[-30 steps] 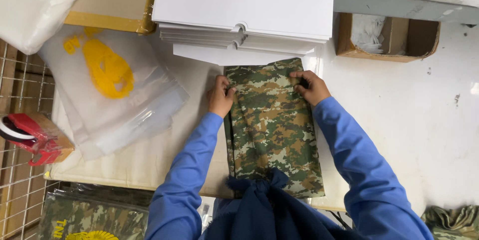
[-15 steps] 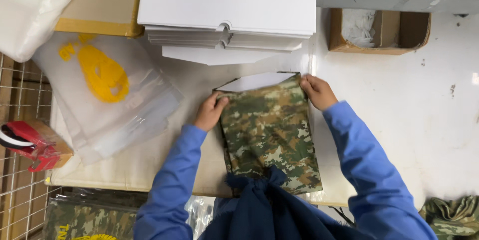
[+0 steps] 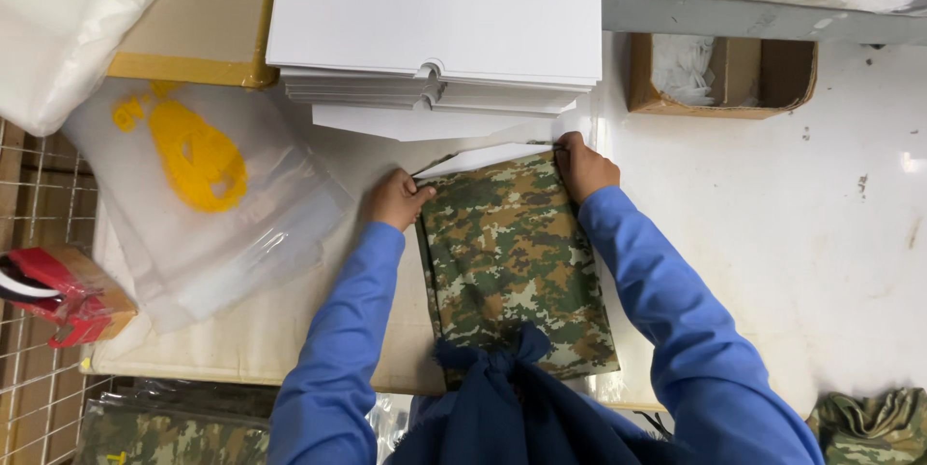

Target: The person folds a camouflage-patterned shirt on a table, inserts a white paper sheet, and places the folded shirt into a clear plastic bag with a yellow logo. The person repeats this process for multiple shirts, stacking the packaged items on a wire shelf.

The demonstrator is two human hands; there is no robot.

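A folded camouflage cloth (image 3: 512,257) lies flat on the table in front of me. My left hand (image 3: 394,198) pinches its upper left corner. My right hand (image 3: 582,166) grips its upper right corner. A white sheet of card (image 3: 478,156) shows at the cloth's top edge, partly tucked under the fabric between my hands. Both of my sleeves are blue. A dark blue knotted cloth (image 3: 502,397) on my chest hides the lower end of the camouflage cloth.
A stack of white cards (image 3: 435,30) lies just beyond my hands. Clear plastic bags with a yellow print (image 3: 198,195) lie at left, a red tape dispenser (image 3: 53,296) by the wire rack. A small cardboard box (image 3: 724,74) stands at upper right. More camouflage cloth (image 3: 869,422) is at lower right.
Both hands have slid the cloth's top edge down toward me, uncovering the white card at the top. The left hand has moved a little to the left.
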